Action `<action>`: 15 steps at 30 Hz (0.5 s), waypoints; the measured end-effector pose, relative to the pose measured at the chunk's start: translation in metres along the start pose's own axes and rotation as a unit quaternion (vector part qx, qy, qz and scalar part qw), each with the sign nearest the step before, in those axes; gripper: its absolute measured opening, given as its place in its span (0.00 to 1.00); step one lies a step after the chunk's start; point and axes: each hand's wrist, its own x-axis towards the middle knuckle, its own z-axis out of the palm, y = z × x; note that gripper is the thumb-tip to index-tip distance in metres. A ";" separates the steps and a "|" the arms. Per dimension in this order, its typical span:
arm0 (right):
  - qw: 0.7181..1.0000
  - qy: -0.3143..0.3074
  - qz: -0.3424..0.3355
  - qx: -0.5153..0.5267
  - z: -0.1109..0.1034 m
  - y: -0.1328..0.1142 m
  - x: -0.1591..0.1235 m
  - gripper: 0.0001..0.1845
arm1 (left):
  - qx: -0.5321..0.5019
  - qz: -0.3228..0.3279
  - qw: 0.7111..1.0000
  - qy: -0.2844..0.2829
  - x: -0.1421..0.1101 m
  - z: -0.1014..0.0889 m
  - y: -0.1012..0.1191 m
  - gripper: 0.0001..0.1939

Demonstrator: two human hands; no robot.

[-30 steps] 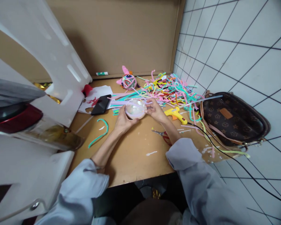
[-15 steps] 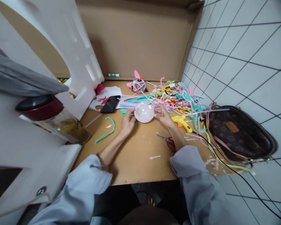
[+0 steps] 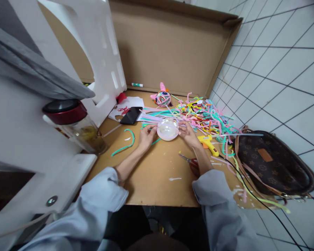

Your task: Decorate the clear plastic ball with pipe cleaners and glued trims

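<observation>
A clear, pearly plastic ball (image 3: 167,129) is held up between both hands over the middle of the table. My left hand (image 3: 147,136) pinches its left edge with thumb and fingers. On the opposite edge, my right hand (image 3: 187,133) grips it the same way. Behind the ball lie straight pastel pipe cleaners (image 3: 154,113) and a tangled, many-coloured heap of pipe cleaners (image 3: 206,113). Red-handled scissors (image 3: 191,161) lie partly under my right forearm. A yellow glue gun (image 3: 209,144) rests to the right of that hand.
A decorated ball with pink ears (image 3: 162,97) stands at the back. Left are a black phone (image 3: 131,115), a bent green pipe cleaner (image 3: 129,141) and a glass bottle (image 3: 87,136) with a red lid. A brown handbag (image 3: 274,164) and the glue gun's black cord (image 3: 247,184) occupy the right.
The whole view has shifted, so the scene sits a little further right and lower. Both hands keep their hold on the clear ball, which seems slightly tilted.
</observation>
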 end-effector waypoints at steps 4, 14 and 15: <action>1.000 -0.005 -0.005 -0.010 -0.001 -0.001 -0.001 0.25 | -0.035 0.002 0.999 -0.003 0.000 -0.001 0.002 0.19; 0.999 -0.035 -0.009 0.026 -0.007 0.001 -0.001 0.25 | -0.137 -0.078 0.986 -0.050 0.010 -0.010 0.009 0.26; 0.999 -0.038 -0.009 0.028 -0.007 0.001 -0.001 0.25 | -0.143 -0.085 0.984 -0.064 0.012 -0.012 0.010 0.26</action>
